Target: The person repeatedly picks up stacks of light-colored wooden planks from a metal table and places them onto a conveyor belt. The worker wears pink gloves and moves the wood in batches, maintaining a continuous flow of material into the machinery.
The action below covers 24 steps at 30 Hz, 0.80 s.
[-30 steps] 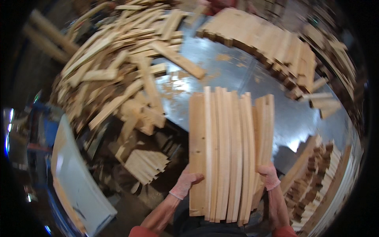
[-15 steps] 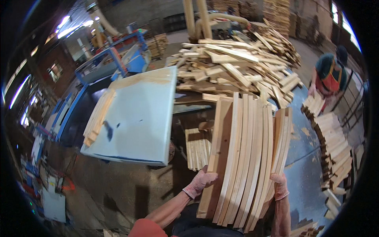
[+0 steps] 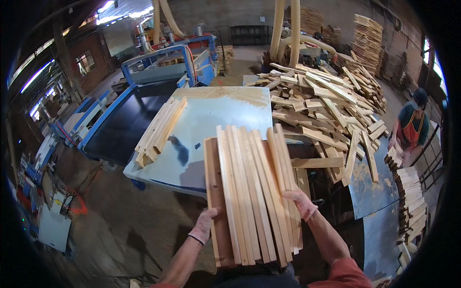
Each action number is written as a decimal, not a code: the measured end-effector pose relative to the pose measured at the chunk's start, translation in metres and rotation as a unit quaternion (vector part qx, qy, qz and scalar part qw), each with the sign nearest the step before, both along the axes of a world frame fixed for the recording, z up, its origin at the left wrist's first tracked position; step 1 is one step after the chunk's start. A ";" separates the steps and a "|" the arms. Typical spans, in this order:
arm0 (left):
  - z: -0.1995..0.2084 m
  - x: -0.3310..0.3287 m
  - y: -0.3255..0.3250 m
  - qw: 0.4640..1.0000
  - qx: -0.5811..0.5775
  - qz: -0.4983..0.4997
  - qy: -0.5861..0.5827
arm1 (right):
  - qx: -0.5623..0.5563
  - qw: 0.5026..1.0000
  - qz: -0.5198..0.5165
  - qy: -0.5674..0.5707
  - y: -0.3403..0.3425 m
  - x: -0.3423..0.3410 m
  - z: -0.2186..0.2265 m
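A bundle of long pale wooden strips is held in front of me between my two gloved hands. Along its left side runs a wider, darker board, which my left hand grips at the edge. My right hand clasps the strips on the right side. The fingers of both hands are partly hidden by the wood. Just beyond the bundle stands a light-blue table, and the far end of the strips overlaps its near right part. A few strips lie together on the table's left side.
A blue-framed machine with a black conveyor belt adjoins the table on the left. A large heap of loose wood pieces lies right of it on a metal-topped bench. At far right a person handles wood beside a row of strips.
The bundle and both hands have swung left, from beside the bench toward the blue table. My view has turned to the right and risen, showing more of the machine.
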<state>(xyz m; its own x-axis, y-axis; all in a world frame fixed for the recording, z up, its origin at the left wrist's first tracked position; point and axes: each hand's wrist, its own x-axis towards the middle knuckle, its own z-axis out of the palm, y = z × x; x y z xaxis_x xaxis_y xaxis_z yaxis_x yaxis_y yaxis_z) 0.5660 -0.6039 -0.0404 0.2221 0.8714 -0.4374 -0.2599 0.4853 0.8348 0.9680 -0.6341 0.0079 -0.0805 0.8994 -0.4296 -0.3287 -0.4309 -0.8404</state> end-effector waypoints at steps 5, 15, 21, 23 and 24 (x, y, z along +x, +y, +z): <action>0.018 -0.062 0.075 0.998 -0.059 -0.023 -0.015 | 0.044 0.998 0.042 -0.008 0.080 -0.061 -0.034; 0.055 -0.092 0.237 0.991 -0.020 -0.083 0.107 | -0.030 0.997 -0.055 0.055 0.219 -0.112 -0.031; 0.030 -0.105 0.388 0.985 -0.010 -0.110 0.136 | -0.010 0.997 -0.065 0.028 0.328 -0.125 -0.037; 0.025 -0.102 0.432 0.980 0.012 -0.116 0.161 | 0.003 0.997 -0.074 0.029 0.365 -0.121 -0.044; 0.028 -0.097 0.449 0.981 -0.002 -0.116 0.158 | 0.007 0.997 -0.076 0.027 0.382 -0.119 -0.039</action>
